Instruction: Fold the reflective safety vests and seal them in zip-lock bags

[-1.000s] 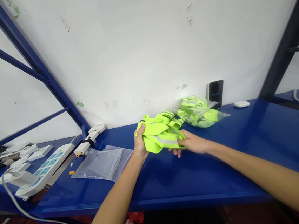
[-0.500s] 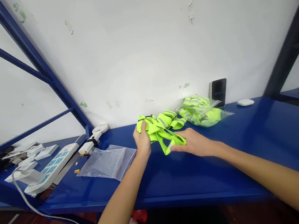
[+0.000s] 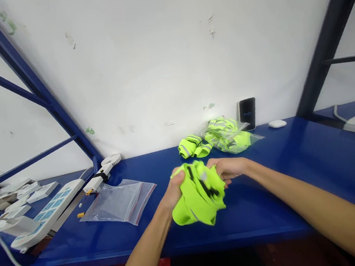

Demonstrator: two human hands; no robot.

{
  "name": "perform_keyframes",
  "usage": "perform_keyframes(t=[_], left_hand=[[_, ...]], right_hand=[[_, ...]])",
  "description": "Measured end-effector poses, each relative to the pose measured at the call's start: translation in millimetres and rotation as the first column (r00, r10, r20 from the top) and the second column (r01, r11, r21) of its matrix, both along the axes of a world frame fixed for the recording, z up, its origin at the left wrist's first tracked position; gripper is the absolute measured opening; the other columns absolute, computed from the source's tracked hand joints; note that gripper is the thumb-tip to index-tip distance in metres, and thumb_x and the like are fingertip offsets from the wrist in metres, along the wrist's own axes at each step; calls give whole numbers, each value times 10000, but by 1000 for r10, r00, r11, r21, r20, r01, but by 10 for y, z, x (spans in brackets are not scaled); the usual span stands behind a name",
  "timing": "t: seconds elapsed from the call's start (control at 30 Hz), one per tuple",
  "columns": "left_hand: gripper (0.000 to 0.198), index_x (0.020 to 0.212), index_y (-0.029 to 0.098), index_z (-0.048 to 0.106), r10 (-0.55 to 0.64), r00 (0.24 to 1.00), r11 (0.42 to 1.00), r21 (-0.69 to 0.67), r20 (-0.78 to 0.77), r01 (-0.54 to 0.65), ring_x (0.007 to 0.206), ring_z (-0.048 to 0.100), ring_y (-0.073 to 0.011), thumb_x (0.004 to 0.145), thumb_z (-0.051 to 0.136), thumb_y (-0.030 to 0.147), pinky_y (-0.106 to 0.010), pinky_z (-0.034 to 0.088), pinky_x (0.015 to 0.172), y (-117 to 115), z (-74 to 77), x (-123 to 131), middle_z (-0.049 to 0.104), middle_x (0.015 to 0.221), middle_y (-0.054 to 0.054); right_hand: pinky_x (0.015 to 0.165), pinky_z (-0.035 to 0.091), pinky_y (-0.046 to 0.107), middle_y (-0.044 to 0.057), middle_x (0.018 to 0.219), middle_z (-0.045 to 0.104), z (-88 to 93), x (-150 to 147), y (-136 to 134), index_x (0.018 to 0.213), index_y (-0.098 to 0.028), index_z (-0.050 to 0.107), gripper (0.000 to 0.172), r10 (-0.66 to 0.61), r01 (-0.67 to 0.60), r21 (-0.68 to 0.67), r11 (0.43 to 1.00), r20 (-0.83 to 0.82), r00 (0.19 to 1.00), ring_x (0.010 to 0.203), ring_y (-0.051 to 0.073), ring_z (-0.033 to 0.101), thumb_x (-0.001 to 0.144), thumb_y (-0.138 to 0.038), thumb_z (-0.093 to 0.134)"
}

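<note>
The left hand (image 3: 174, 188) is closed round the left edge of a hi-vis garment (image 3: 199, 200), and the right hand (image 3: 227, 168) is closed on its upper right edge, so the fluorescent cloth is gripped by both hands and hangs bunched between them. Grey reflective bands and a dark strap are seen in its folds. Half a second ago the garment was pressed flat on the blue bench (image 3: 279, 181), close to the wall; it has since been lifted clear of the surface and drawn toward the front edge. By that move it has been parted from the folded hi-vis strips (image 3: 193, 146), which are left lying at the back, just beside a clear bag of hi-vis pieces (image 3: 229, 133). Behind that bag a small black device (image 3: 247, 113) is propped against the wall, with a white pebble-shaped object (image 3: 277, 123) near it. To the left, empty zip bags (image 3: 118, 201) are laid flat, well apart from the hands, and beyond them a handheld fan (image 3: 105, 175) and a white power strip (image 3: 46, 208) are seen
</note>
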State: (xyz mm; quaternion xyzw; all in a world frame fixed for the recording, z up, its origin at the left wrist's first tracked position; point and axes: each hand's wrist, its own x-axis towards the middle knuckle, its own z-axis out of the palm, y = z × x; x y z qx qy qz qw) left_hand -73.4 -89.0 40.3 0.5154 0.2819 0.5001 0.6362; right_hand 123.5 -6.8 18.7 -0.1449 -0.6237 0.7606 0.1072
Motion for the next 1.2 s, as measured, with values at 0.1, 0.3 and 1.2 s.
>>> perform_keyframes(t=[0.1,0.3,1.2], left_hand=[[529,709,114,617,-212,931,960,117,-298,256,513,495,-105,685,663,640,-221,398,483,-6,107,-8,580,611,-20],[278,766,143,618,72,486,766,360,-871,532,529,378,-66,834,596,411,-209,301,552,-265,416,26,491,587,42],[471,688,151,640,500,547,785,618,-672,41,511,375,-68,611,760,601,-216,289,524,-277,-179,-191,487,553,56]], right_hand=[[260,252,151,-25,440,551,42,51,45,704,-96,686,174,-63,48,122,991,119,991,291,75,438,598,-103,549],[297,269,178,-27,470,572,137,15,20,809,-103,739,404,-336,262,430,864,105,936,296,68,377,548,-98,431],[821,536,311,99,1148,561,114,-281,-962,1076,-216,625,473,-469,484,867,-119,-479,742,1022,195,607,726,35,430]])
